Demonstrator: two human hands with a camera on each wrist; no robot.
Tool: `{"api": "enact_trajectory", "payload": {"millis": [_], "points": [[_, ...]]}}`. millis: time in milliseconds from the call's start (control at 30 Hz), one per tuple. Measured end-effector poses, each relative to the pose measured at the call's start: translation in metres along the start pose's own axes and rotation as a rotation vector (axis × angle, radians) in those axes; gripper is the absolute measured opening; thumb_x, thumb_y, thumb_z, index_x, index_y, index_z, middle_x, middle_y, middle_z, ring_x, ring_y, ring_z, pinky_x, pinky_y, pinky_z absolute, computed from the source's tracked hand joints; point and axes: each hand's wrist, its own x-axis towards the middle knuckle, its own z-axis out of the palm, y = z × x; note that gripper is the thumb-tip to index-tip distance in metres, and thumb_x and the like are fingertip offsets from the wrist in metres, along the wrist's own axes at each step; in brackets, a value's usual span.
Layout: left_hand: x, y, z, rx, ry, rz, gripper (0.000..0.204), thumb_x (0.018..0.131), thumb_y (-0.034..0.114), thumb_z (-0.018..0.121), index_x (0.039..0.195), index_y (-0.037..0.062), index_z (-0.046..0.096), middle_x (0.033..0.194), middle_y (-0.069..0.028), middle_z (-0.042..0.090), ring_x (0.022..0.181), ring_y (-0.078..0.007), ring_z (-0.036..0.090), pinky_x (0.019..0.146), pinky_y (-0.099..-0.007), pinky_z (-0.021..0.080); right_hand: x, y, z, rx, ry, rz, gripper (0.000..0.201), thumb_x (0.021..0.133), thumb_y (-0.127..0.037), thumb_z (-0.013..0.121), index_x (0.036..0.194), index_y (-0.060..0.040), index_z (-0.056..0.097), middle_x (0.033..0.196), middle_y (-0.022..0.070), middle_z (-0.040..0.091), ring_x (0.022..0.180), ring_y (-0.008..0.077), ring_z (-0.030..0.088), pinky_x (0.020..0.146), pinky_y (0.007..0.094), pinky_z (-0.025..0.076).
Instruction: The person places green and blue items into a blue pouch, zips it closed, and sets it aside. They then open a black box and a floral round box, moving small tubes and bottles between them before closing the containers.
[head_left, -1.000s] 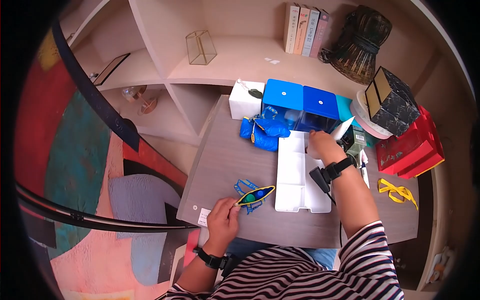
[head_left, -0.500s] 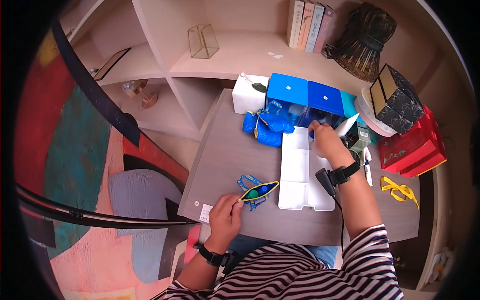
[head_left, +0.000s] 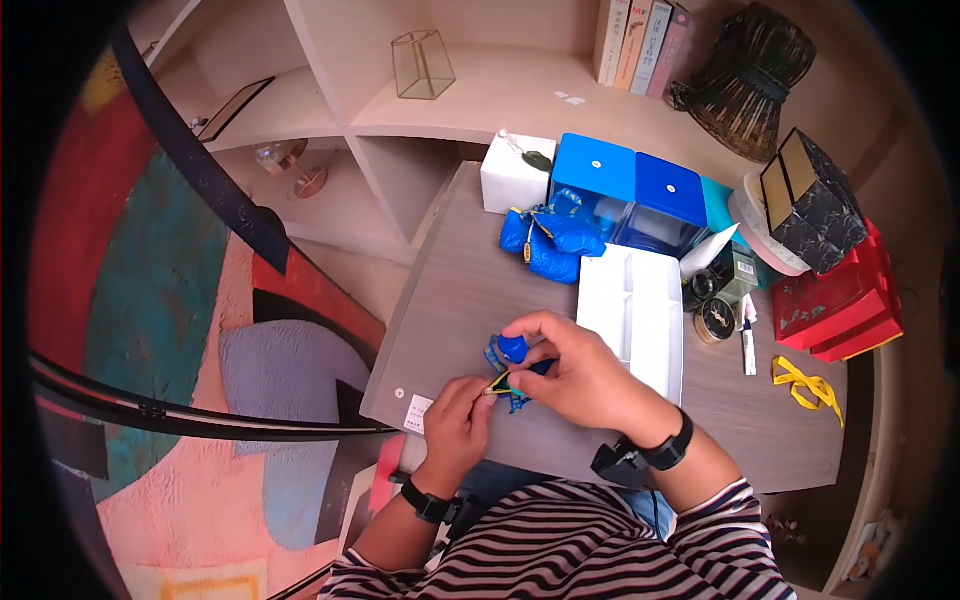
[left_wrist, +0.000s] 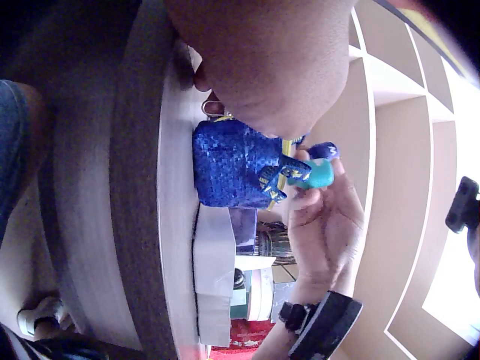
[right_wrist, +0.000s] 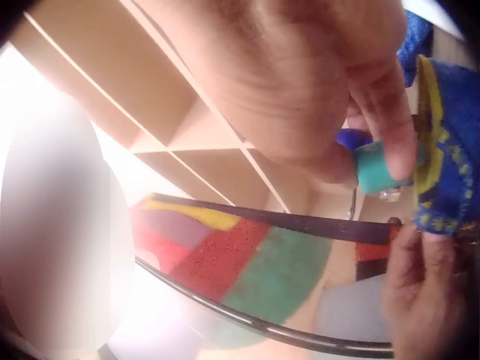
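Observation:
My left hand (head_left: 457,415) pinches one corner of a small blue zip pouch (left_wrist: 236,161) with yellow edging and patterned straps, keeping it upright near the table's front. At the pouch's mouth, my right hand (head_left: 585,380) holds a small round teal piece (right_wrist: 379,169) between thumb and fingers. A similar blue piece (head_left: 513,348), marked in white, is held by the same fingers, just above the teal one. In the left wrist view the teal piece (left_wrist: 316,174) overlaps the pouch's opening. The pouch's inside is hidden by my right hand.
A white divided tray (head_left: 655,285) lies just right of my hands. Behind it stand a light blue box (head_left: 596,165), a dark blue box (head_left: 670,190) and crumpled blue bags (head_left: 550,245). Cosmetics, a red box (head_left: 830,310) and a yellow ribbon (head_left: 805,390) are at the right.
My right hand has come from the dark blue box and tray back to the pouch, and the teal and blue pieces now show in its fingers. The left hand still pinches the pouch.

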Motion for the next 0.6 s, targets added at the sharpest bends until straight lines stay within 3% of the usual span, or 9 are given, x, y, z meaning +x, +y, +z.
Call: {"api": "enact_trajectory", "payload": {"millis": [33, 100, 133, 200, 333, 400, 433, 533, 600], "points": [[0.001, 0.000, 0.000, -0.001, 0.002, 0.013, 0.015, 0.090, 0.004, 0.069, 0.105, -0.0001, 0.068, 0.100, -0.0155, 0.069, 0.083, -0.0303, 0.069, 0.071, -0.0347, 0.055, -0.001, 0.005, 0.003, 0.002, -0.001, -0.001, 0.043, 0.086, 0.004, 0.072, 0.125, -0.0053, 0.056, 0.109, 0.0068, 0.064, 0.091, 0.0130, 0.068, 0.067, 0.0251, 0.057], [0.001, 0.001, 0.000, 0.005, 0.004, 0.007, 0.015, 0.091, 0.004, 0.069, 0.105, 0.0000, 0.068, 0.100, -0.0153, 0.069, 0.083, -0.0302, 0.069, 0.071, -0.0348, 0.055, -0.003, 0.010, 0.007, -0.280, 0.139, -0.224, 0.039, 0.084, 0.004, 0.074, 0.119, -0.0052, 0.061, 0.112, 0.0093, 0.064, 0.091, 0.0186, 0.069, 0.068, 0.0274, 0.057], [0.001, 0.001, 0.000, 0.007, 0.004, 0.001, 0.014, 0.091, 0.004, 0.069, 0.104, 0.0002, 0.068, 0.100, -0.0151, 0.069, 0.083, -0.0301, 0.069, 0.071, -0.0349, 0.055, -0.004, 0.009, 0.006, -0.279, 0.137, -0.223, 0.039, 0.084, 0.004, 0.074, 0.119, -0.0052, 0.061, 0.112, 0.0093, 0.064, 0.091, 0.0186, 0.069, 0.068, 0.0274, 0.057], [0.001, 0.002, -0.001, 0.006, 0.001, -0.002, 0.014, 0.090, 0.004, 0.069, 0.104, 0.0002, 0.068, 0.100, -0.0151, 0.069, 0.083, -0.0302, 0.069, 0.071, -0.0348, 0.055, -0.007, 0.005, 0.001, -0.333, 0.234, -0.287, 0.033, 0.083, 0.000, 0.072, 0.115, -0.0073, 0.064, 0.108, 0.0128, 0.065, 0.091, 0.0336, 0.068, 0.076, 0.0376, 0.058], [0.001, 0.003, -0.001, 0.014, -0.006, -0.008, 0.014, 0.090, 0.005, 0.070, 0.104, 0.0003, 0.069, 0.100, -0.0150, 0.069, 0.084, -0.0304, 0.070, 0.071, -0.0348, 0.055, -0.013, 0.002, -0.001, -0.327, 0.244, -0.343, 0.032, 0.083, -0.001, 0.072, 0.114, -0.0085, 0.066, 0.106, 0.0109, 0.065, 0.091, 0.0325, 0.068, 0.075, 0.0373, 0.058], [0.001, 0.003, -0.001, 0.024, -0.009, 0.000, 0.015, 0.090, 0.004, 0.070, 0.104, 0.0004, 0.069, 0.100, -0.0150, 0.069, 0.084, -0.0304, 0.070, 0.071, -0.0349, 0.055, -0.013, 0.008, 0.003, -0.482, 0.194, -0.421, 0.033, 0.083, -0.004, 0.073, 0.114, -0.0106, 0.066, 0.105, 0.0094, 0.065, 0.090, 0.0298, 0.069, 0.071, 0.0363, 0.057], [0.001, 0.003, 0.000, 0.032, -0.010, 0.010, 0.015, 0.090, 0.004, 0.070, 0.104, 0.0004, 0.069, 0.100, -0.0149, 0.069, 0.083, -0.0305, 0.070, 0.071, -0.0350, 0.055, -0.013, 0.009, 0.006, -0.573, 0.175, -0.385, 0.036, 0.078, -0.006, 0.077, 0.113, -0.0098, 0.069, 0.106, 0.0095, 0.066, 0.090, 0.0288, 0.069, 0.071, 0.0363, 0.058], [0.003, 0.004, -0.001, 0.042, -0.016, 0.028, 0.015, 0.090, 0.004, 0.071, 0.104, 0.0004, 0.069, 0.100, -0.0148, 0.069, 0.083, -0.0303, 0.070, 0.071, -0.0351, 0.056, -0.013, 0.014, 0.009, -0.716, 0.098, -0.273, 0.033, 0.082, -0.008, 0.073, 0.114, -0.0108, 0.068, 0.103, 0.0081, 0.065, 0.086, 0.0271, 0.069, 0.067, 0.0377, 0.057], [0.001, 0.003, -0.001, 0.036, -0.010, 0.016, 0.015, 0.090, 0.004, 0.070, 0.104, 0.0005, 0.069, 0.100, -0.0148, 0.069, 0.083, -0.0302, 0.070, 0.071, -0.0350, 0.056, -0.012, 0.010, 0.002, -0.692, 0.121, -0.314, 0.033, 0.082, -0.008, 0.073, 0.114, -0.0102, 0.069, 0.102, 0.0081, 0.065, 0.087, 0.0272, 0.069, 0.068, 0.0380, 0.057]]}}
